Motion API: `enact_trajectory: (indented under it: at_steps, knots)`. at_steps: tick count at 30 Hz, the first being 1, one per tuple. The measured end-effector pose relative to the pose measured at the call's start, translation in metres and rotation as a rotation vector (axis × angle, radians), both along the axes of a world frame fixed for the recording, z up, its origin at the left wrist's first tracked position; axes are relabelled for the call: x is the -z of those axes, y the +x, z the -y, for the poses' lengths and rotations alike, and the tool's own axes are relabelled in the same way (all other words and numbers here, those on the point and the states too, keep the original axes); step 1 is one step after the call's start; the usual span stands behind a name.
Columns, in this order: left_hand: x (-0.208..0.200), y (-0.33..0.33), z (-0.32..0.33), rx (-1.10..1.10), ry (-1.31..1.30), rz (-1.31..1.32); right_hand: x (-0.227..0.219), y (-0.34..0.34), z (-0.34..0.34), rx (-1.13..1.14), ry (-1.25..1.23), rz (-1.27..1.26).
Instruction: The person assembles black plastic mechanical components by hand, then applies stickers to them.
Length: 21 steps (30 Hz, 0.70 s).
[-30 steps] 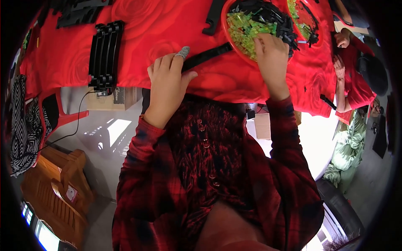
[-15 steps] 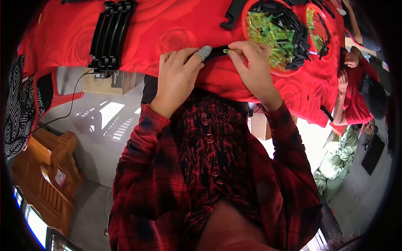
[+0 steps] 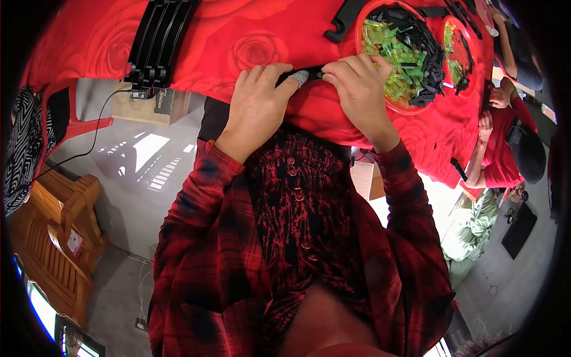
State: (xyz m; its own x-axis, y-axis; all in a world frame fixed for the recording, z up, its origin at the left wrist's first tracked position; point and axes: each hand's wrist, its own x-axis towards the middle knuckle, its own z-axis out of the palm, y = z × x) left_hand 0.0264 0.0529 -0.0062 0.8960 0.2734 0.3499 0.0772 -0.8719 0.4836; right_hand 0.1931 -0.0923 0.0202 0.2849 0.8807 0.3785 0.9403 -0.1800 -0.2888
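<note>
A long black plastic part [image 3: 313,77] spans the gap between my hands above the red tablecloth's near edge. My left hand [image 3: 257,110] grips its left portion, with a grey cover on one fingertip. The fingers of my right hand [image 3: 364,95] are pinched at its right end. There a small green translucent piece [image 3: 320,75] peeks out at the fingertips, mostly hidden by them. Just beyond my right hand stands a red bowl [image 3: 409,110] with many loose green translucent pieces [image 3: 389,56] and black pieces [image 3: 431,77].
Several long black parts [image 3: 159,44] lie side by side at the far left. Another black part [image 3: 342,22] rests beside the bowl. A smaller red bowl [image 3: 474,44] stands further right, near another person's hands [image 3: 498,98]. Below left is a wooden chair [image 3: 56,250].
The right fingers have closed further over the green piece at the black part's end, so less of it shows. The whole view has shifted slightly.
</note>
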Motion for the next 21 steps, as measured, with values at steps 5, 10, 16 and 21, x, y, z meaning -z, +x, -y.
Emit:
enact_trajectory:
  at_steps: [5, 10, 16, 21]
  knots:
    - [-0.0018, 0.001, -0.001, 0.003, -0.001, -0.011, -0.0011, 0.0003, -0.0009, -0.014, 0.016, 0.012]
    - [-0.0024, 0.0008, -0.0009, 0.0, 0.017, -0.026, 0.0013, 0.0009, -0.0012, -0.022, 0.033, 0.057]
    - [-0.0021, 0.0013, 0.001, -0.013, 0.014, -0.042, -0.0003, 0.0013, -0.0007, -0.019, 0.027, 0.06]
    - [0.0004, 0.0009, 0.0019, -0.017, 0.016, -0.037, 0.0005, -0.0009, -0.0014, -0.035, 0.017, 0.081]
